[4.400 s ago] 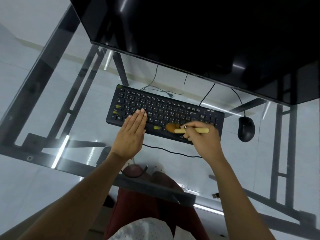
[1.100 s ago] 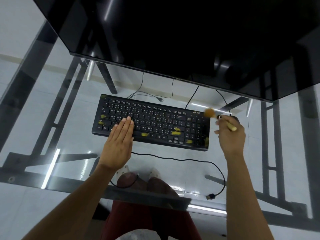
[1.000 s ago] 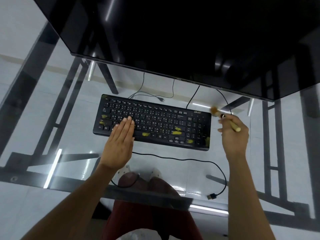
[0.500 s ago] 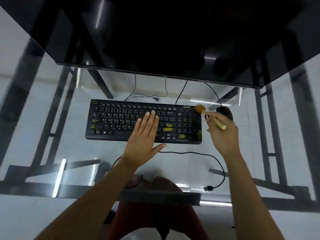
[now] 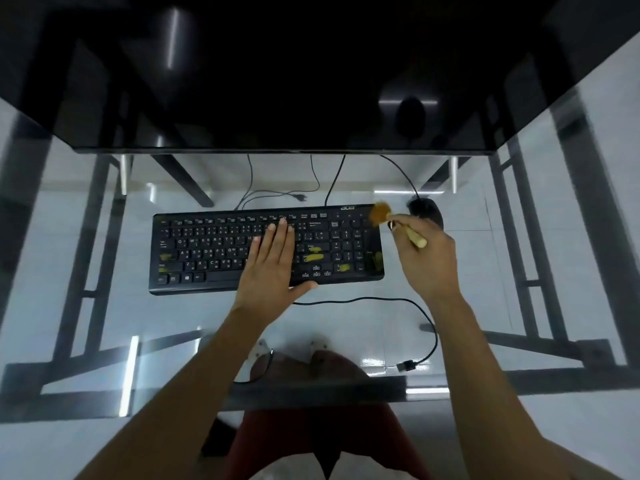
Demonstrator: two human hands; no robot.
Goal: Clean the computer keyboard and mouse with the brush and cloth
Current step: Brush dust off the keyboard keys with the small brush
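Observation:
A black keyboard (image 5: 207, 247) with yellow smears on several keys lies on the glass desk. My left hand (image 5: 272, 268) rests flat on its middle, fingers together, holding nothing. My right hand (image 5: 427, 258) grips a small wooden-handled brush (image 5: 382, 213); its tan bristles hover at the keyboard's top right corner. The black mouse (image 5: 425, 209) sits just right of the keyboard, partly hidden behind my right hand. No cloth is in view.
A large dark monitor (image 5: 277, 81) overhangs the back of the glass desk (image 5: 86, 306). A loose black USB cable (image 5: 408, 365) curls on the glass near the front edge. Other cables (image 5: 277, 195) run behind the keyboard. My knees show below.
My left hand slid from the keyboard's left part to its middle. My right hand with the brush left the keys and moved to the keyboard's top right corner near the mouse.

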